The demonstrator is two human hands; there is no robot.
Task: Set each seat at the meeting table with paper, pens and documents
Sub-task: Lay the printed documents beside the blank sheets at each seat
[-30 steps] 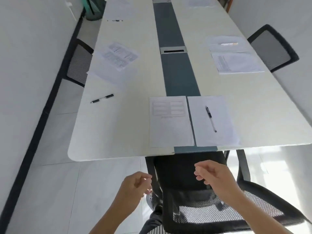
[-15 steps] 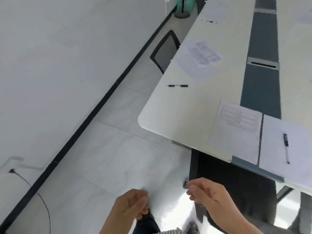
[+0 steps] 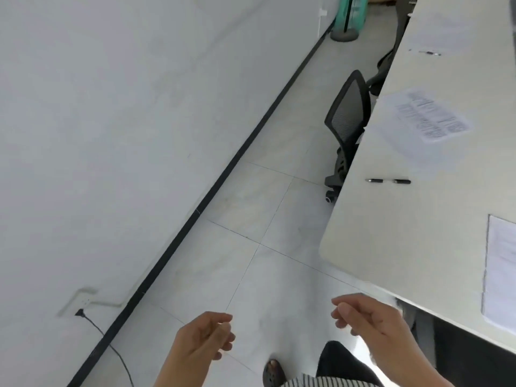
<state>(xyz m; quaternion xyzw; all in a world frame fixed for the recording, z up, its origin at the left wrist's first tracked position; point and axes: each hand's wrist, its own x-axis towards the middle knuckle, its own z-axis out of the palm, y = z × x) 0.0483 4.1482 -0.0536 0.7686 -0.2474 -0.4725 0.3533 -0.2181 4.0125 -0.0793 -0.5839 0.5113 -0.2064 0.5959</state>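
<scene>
At left we see a white wall (image 3: 111,135), edged by a black baseboard (image 3: 224,174) running diagonally along the tiled floor (image 3: 251,275). Lower left: a socket (image 3: 83,301) with a black cable (image 3: 83,315). Top: a green object (image 3: 350,12).

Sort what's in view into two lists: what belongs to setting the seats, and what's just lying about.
Belongs to the job:
meeting table
printed document
near pen
far pen
sheet at the right edge
mesh chair
left hand and right hand, both empty

Just lying about:
wall socket
black cable
green object by the far wall
</scene>
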